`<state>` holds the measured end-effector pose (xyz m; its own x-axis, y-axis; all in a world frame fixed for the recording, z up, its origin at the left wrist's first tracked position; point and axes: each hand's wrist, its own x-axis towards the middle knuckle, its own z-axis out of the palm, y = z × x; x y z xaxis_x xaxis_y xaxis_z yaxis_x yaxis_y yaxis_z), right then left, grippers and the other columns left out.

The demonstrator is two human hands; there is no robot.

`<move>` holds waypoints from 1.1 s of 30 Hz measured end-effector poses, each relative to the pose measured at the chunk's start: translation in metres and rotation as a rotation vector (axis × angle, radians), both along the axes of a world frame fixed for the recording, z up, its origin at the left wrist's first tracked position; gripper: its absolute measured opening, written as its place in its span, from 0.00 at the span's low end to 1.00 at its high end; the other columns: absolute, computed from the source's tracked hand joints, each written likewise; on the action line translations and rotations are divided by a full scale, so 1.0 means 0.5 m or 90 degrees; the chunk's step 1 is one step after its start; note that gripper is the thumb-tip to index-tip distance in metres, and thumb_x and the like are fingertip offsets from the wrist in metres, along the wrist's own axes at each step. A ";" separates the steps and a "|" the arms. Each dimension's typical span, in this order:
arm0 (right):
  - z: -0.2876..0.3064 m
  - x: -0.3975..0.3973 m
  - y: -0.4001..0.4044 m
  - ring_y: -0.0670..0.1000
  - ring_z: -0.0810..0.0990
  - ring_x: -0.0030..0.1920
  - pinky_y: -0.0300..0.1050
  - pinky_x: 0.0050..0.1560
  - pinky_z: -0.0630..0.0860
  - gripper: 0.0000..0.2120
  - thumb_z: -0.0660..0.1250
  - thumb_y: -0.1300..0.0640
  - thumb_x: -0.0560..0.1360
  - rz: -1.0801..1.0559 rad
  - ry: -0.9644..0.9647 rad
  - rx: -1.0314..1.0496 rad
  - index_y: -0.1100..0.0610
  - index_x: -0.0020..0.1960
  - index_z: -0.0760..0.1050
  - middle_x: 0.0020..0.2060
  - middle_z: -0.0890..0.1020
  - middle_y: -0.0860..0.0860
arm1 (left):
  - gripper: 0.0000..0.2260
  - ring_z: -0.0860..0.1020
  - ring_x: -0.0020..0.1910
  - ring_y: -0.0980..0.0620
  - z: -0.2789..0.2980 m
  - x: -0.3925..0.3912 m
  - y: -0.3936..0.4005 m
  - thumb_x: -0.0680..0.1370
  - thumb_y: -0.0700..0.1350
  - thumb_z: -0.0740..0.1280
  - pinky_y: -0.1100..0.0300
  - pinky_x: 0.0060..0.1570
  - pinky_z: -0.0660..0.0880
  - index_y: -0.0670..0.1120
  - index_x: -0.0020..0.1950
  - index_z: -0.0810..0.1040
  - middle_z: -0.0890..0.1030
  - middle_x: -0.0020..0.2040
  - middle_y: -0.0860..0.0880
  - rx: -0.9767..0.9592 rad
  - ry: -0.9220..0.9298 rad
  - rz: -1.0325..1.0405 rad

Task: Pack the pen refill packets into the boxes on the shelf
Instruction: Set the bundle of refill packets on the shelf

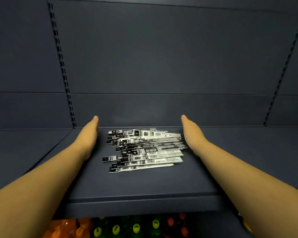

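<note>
We have both hands extended over a dark blue shelf, one on each side of a loose pile of pen refill packets.

1. Packets. The pile lies near the middle of the shelf, toward its back. The packets are long, narrow, black-and-white printed sleeves. They lie roughly parallel, running left to right, and overlap one another unevenly; their left ends are staggered.

2. Left hand. Our left hand stands on edge with the fingers straight and together, pointing toward the back panel. It holds nothing. It is just beside the left ends of the packets, with a narrow strip of shelf showing between hand and pile.

3. Right hand. Our right hand is likewise flat, fingers straight and together, holding nothing. Its palm side faces the pile, and it meets the right ends of the upper packets; we cannot tell how firmly it presses.

4. Surroundings. The back panel is dark blue, with slotted uprights at the left and right. Below the shelf's front edge we see round caps in orange, yellow-green and red, belonging to goods on a lower level.
</note>
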<state>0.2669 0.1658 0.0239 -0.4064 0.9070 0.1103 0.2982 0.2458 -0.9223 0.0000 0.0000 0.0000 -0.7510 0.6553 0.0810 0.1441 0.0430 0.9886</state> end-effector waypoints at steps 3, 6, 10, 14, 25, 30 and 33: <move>-0.021 -0.010 0.019 0.53 0.69 0.72 0.51 0.70 0.61 0.30 0.48 0.37 0.83 0.001 -0.029 -0.069 0.53 0.77 0.65 0.75 0.69 0.50 | 0.31 0.56 0.80 0.49 -0.001 -0.001 0.024 0.84 0.62 0.49 0.53 0.78 0.52 0.46 0.82 0.54 0.58 0.82 0.48 0.029 -0.073 -0.038; -0.033 -0.032 0.023 0.52 0.67 0.75 0.51 0.74 0.59 0.33 0.47 0.33 0.81 0.079 -0.073 -0.076 0.52 0.78 0.64 0.77 0.67 0.48 | 0.33 0.57 0.80 0.51 -0.014 0.005 0.056 0.82 0.67 0.50 0.51 0.79 0.50 0.50 0.82 0.55 0.58 0.82 0.52 -0.021 -0.045 -0.060; -0.033 -0.065 0.011 0.54 0.66 0.76 0.52 0.74 0.60 0.32 0.47 0.35 0.83 0.116 -0.096 -0.074 0.52 0.79 0.63 0.77 0.67 0.50 | 0.33 0.57 0.80 0.52 -0.017 0.032 0.092 0.82 0.67 0.50 0.51 0.77 0.50 0.52 0.82 0.55 0.58 0.81 0.54 -0.030 -0.028 -0.082; -0.030 -0.079 0.002 0.52 0.74 0.66 0.51 0.69 0.66 0.30 0.49 0.36 0.82 0.113 -0.085 -0.091 0.53 0.76 0.67 0.68 0.75 0.50 | 0.38 0.57 0.80 0.52 -0.017 0.048 0.101 0.76 0.72 0.51 0.47 0.79 0.50 0.55 0.82 0.56 0.58 0.81 0.55 -0.048 -0.014 -0.108; -0.033 -0.080 0.015 0.52 0.62 0.78 0.56 0.78 0.57 0.33 0.50 0.32 0.80 0.145 -0.037 -0.146 0.48 0.80 0.60 0.78 0.64 0.47 | 0.41 0.57 0.80 0.53 -0.011 0.059 0.111 0.74 0.75 0.50 0.46 0.79 0.49 0.55 0.82 0.56 0.59 0.81 0.56 -0.085 0.017 -0.110; -0.045 -0.046 0.029 0.47 0.61 0.78 0.53 0.79 0.54 0.40 0.51 0.27 0.74 0.164 -0.006 -0.139 0.47 0.80 0.59 0.78 0.63 0.43 | 0.37 0.61 0.79 0.53 -0.007 0.039 0.059 0.79 0.71 0.50 0.49 0.79 0.51 0.50 0.81 0.60 0.63 0.80 0.53 -0.067 0.001 -0.111; -0.060 -0.014 0.031 0.45 0.59 0.78 0.53 0.80 0.51 0.42 0.50 0.25 0.72 0.177 -0.016 -0.122 0.46 0.80 0.58 0.78 0.61 0.38 | 0.40 0.65 0.76 0.54 -0.029 0.030 0.005 0.74 0.73 0.53 0.49 0.79 0.53 0.49 0.78 0.65 0.68 0.77 0.53 -0.056 0.022 -0.080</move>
<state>0.2600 0.1812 -0.0060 -0.6414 0.7644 -0.0652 0.2675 0.1431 -0.9529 0.0148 0.0025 -0.0147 -0.6608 0.7493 0.0441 0.1877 0.1081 0.9763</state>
